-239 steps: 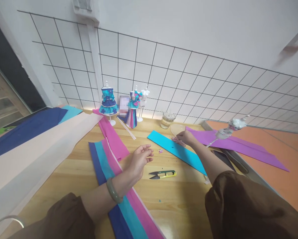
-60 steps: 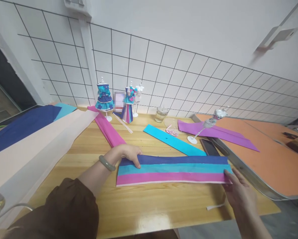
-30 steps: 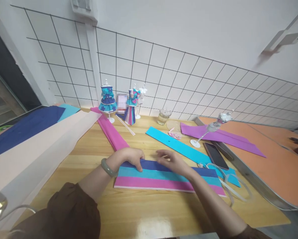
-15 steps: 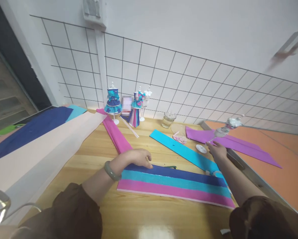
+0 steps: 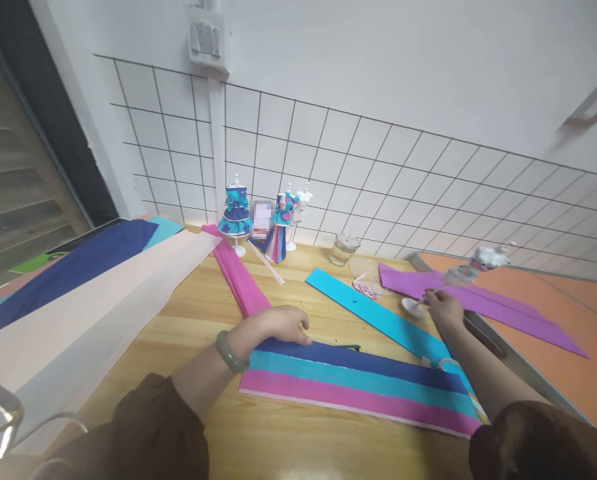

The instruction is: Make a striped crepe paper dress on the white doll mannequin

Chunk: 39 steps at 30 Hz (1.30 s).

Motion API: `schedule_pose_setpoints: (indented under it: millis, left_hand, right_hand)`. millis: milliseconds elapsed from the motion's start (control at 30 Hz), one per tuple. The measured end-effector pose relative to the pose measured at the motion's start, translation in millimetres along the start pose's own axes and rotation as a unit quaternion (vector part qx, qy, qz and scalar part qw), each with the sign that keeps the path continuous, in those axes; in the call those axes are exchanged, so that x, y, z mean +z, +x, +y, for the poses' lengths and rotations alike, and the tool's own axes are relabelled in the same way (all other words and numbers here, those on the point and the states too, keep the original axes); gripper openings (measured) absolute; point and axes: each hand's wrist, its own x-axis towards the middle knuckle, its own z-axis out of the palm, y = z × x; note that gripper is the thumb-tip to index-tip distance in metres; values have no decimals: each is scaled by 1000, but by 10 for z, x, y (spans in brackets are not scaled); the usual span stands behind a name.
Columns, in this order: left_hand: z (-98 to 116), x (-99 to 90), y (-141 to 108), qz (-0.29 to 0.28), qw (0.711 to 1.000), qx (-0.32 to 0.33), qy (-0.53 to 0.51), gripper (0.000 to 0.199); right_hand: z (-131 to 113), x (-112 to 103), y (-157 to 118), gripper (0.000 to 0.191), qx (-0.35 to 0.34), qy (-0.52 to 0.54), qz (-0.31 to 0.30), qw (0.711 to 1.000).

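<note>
A layered strip of navy, teal and pink [image 5: 363, 381] lies flat on the wooden table. Over its upper left corner rests my left hand [image 5: 287, 325], fingers curled loosely, thumb apart, holding nothing visible. My right hand [image 5: 443, 308] is closed on the thin stem of a white mini mannequin [image 5: 483, 260], which tilts to the right with its round base near the table. A green-handled tool [image 5: 354, 347], partly hidden, lies behind the navy edge. A bright blue strip [image 5: 368, 307] runs diagonally under my right hand's side.
Two dressed mannequins [image 5: 236, 210] and a bare one stand by the wall grid. A glass of liquid [image 5: 344, 249], pink-white cord [image 5: 367, 287], a pink strip [image 5: 238, 277] and a purple strip [image 5: 518, 310] lie around. Long fabric sheets [image 5: 93, 307] cover the left.
My right hand has closed on the mannequin's stem, and the mannequin leans further right. My left hand stays on the layered strip. The whole view has shifted slightly.
</note>
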Motion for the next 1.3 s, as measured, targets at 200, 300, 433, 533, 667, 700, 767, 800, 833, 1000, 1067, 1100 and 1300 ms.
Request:
schedule_pose_setpoints:
  millis: [200,300,433,533,667,700,767,800,833,1000,1067,1100,1300]
  left_hand:
    - [108,8,-11,107,993,27,-44,43]
    - [227,29,-21,201,965,84,-148,38]
    - [380,74,-32,235,918,170,-272,32]
    - [430,110,-7,230,884,191,-360,30]
    - [421,133,45,214,849,162,-455,36]
    - [414,134,53,218,842,154,-468,40]
    - [404,133,59,244,831,143,-479,50]
    - [402,133,57,271,828,138,-471,54]
    - [404,133,51,304,827,134,-453,57]
    - [444,134,-9,482,835,114,-240,39]
    - [454,135,-24,515,832,113,-172,31]
    - [453,137,-26,527,829,115,-146,29]
    - [382,168,-5,578,795,172,66,26]
  right_hand:
    - [-432,18,-273,33,-36,6,-110,993]
    - [-725,109,-734,38,-76,46,-184,979]
    - [-1041,197,-1430,38,-105,81,-278,951]
    - [-1206,265,-1791,35,-119,97,-313,937]
    - [-1332,379,-2021,34,-142,105,-307,935]
    - [-1348,404,-2050,35,-144,110,-308,934]
    - [-1364,443,-2092,36,-138,126,-315,931]
    - [-1364,458,-2106,36,-132,134,-321,928]
    - [-1360,473,-2117,36,-126,141,-325,927]
    - [-1313,552,-2141,34,-97,158,-334,924]
    - [-1306,582,-2149,33,-92,165,-329,925]
    - [-1309,593,-2154,32,-91,168,-327,925]
    - [-1375,590,-2186,22,-92,158,-319,930]
